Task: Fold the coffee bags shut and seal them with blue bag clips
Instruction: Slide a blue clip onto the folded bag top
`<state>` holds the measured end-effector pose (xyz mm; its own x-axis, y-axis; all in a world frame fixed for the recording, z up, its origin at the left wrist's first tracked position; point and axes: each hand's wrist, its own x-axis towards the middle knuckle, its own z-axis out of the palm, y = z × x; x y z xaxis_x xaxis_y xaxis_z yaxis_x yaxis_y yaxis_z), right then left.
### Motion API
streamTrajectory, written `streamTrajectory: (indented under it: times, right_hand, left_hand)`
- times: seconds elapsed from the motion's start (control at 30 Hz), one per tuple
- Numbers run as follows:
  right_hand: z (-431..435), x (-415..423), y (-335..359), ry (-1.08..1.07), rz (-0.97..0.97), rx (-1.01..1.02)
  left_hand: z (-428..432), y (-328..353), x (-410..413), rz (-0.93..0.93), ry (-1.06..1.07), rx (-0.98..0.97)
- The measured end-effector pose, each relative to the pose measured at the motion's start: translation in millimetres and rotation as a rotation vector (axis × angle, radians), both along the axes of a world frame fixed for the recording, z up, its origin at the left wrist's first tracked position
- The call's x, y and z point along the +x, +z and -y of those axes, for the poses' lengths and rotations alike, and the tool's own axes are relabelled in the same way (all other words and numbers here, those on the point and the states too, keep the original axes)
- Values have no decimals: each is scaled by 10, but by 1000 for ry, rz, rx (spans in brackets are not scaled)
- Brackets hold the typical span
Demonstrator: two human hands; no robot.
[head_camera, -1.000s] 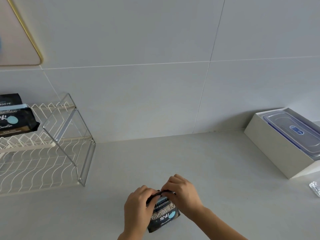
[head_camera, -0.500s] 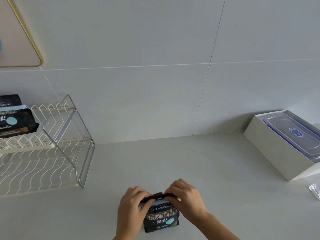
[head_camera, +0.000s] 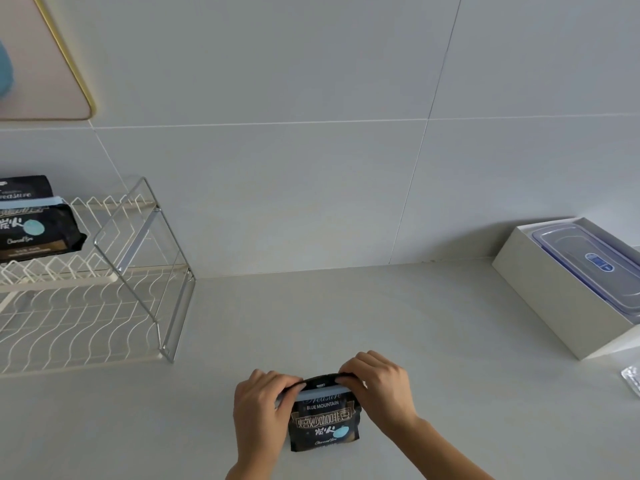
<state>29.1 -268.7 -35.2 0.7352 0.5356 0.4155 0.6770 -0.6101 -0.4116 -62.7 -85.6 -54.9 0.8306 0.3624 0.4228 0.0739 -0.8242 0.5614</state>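
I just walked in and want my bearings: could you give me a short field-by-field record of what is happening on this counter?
Surface: grey counter below a tiled wall
Bag in work: coffee bag, top folded over
Clip: blue clip across the fold
Left hand: grips the fold's left end
Right hand: grips its right end
Done: second coffee bag, clipped, on the dish rack
At right: white box holding a clear container

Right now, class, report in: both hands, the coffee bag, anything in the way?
Left hand and right hand both grip the folded top of the coffee bag. Blue clip across the fold. Nothing blocking the hands.
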Motion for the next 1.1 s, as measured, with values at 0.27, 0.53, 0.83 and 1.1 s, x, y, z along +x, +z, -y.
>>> streamTrajectory:
  times: [0.27, 0.53, 0.83, 1.1]
  right_hand:
    - [-58, -3, -73, -67, -35, 13]
    - [-45, 63, -247, -187, -620, 210]
    - [-45, -92, -287, -159, -1461, 498]
    - [-571, -117, -16, -17, -1228, 505]
  left_hand:
    - [26, 5, 59, -53, 36, -45]
    - [18, -107, 84, -195, 179, -638]
    - [54, -123, 94, -415, 154, -1045]
    - [-423, 262, -49, -289, 26, -1019]
